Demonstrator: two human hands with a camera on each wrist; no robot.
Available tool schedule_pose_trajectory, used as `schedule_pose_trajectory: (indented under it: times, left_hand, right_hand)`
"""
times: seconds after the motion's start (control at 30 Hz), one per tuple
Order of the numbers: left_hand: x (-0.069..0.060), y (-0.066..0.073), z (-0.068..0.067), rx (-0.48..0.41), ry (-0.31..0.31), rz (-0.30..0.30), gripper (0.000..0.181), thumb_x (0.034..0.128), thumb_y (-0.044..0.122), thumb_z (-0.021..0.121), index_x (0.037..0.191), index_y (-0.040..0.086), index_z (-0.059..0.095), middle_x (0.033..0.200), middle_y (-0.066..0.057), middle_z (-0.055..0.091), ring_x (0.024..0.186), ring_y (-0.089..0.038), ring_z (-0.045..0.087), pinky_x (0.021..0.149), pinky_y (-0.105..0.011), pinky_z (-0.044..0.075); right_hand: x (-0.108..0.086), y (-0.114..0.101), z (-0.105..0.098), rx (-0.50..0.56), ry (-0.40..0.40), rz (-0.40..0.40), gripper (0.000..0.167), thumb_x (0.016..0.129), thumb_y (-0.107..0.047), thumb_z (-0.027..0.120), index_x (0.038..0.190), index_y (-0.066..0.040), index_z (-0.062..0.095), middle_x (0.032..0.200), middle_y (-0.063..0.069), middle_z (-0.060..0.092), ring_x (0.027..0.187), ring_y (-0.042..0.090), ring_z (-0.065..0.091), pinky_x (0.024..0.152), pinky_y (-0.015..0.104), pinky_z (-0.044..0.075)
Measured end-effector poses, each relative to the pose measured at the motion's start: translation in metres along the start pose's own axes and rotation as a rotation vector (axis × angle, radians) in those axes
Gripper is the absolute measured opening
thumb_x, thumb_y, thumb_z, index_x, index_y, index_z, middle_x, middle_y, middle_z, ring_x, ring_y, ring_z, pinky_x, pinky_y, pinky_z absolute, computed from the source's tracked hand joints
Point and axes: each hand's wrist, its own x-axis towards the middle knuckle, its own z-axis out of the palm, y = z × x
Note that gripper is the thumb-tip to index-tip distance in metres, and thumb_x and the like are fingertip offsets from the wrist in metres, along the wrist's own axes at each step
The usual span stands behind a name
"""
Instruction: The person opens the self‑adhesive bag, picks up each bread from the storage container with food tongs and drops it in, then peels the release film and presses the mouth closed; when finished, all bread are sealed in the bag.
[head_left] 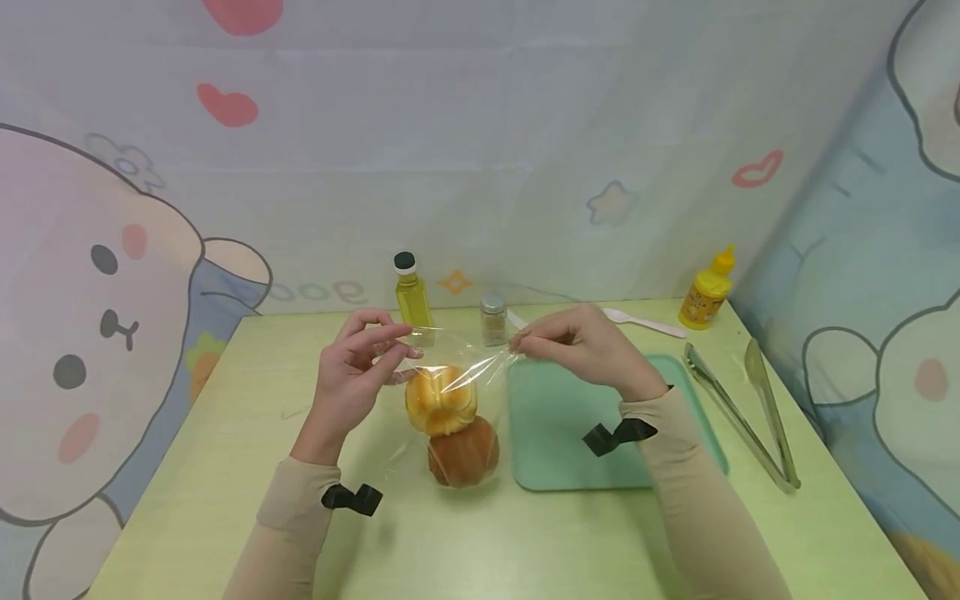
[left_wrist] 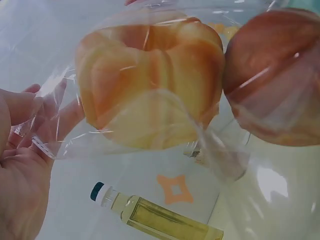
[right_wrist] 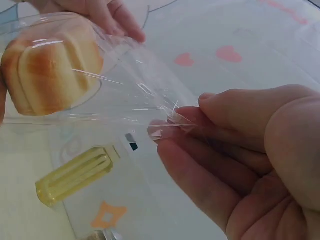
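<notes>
A clear plastic bag (head_left: 491, 379) hangs between both hands above the table, its top stretched sideways. Inside it a golden, ridged bread roll (head_left: 441, 400) sits over a round brown bun (head_left: 463, 454). At the bag's upper left corner, my left hand (head_left: 352, 379) holds the film between thumb and fingers. My right hand (head_left: 581, 346) pinches the gathered upper right corner; the right wrist view shows the film (right_wrist: 172, 120) between thumb and fingertips. Some left fingers lie behind the film in the left wrist view.
Behind the bag stand an oil bottle (head_left: 412, 300) and a small shaker jar (head_left: 493, 319). A green tray (head_left: 585, 442) lies to the right, with metal tongs (head_left: 738, 417) beside it. Farther back are a pale plastic utensil (head_left: 645, 322) and a yellow squeeze bottle (head_left: 707, 292).
</notes>
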Motion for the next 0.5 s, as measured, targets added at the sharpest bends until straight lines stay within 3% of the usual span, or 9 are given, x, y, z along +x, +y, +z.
schedule_pose_trajectory:
  times: [0.07,0.27,0.5]
  left_hand:
    - [0.000,-0.001,-0.001,-0.022,0.016,-0.011,0.025,0.0965,-0.016,0.063,0.121,-0.017,0.067,0.118,-0.006,0.049,0.094,-0.014,0.076,0.070,-0.038,0.064]
    - [-0.001,-0.009,-0.004,-0.037,0.040,-0.089,0.030,0.0984,-0.014,0.063,0.128,-0.017,0.064,0.120,-0.006,0.049,0.096,-0.014,0.076,0.067,-0.031,0.064]
    - [-0.001,-0.026,-0.007,-0.130,0.081,-0.285,0.034,0.1014,-0.007,0.062,0.134,-0.015,0.061,0.128,-0.002,0.046,0.098,-0.012,0.074,0.076,-0.038,0.064]
  right_hand:
    - [0.000,0.001,0.000,0.050,0.004,0.018,0.014,0.101,-0.007,0.071,0.100,-0.006,0.085,0.109,0.003,0.080,0.104,0.017,0.076,0.084,0.033,0.063]
    - [0.002,0.010,0.006,0.176,0.070,0.083,0.015,0.101,-0.008,0.071,0.107,0.001,0.081,0.108,0.015,0.079,0.096,0.023,0.077,0.085,0.036,0.063]
    - [0.010,0.031,0.024,0.413,0.134,0.188,0.020,0.094,0.004,0.075,0.113,0.011,0.076,0.110,0.010,0.078,0.090,0.018,0.077,0.083,0.039,0.064]
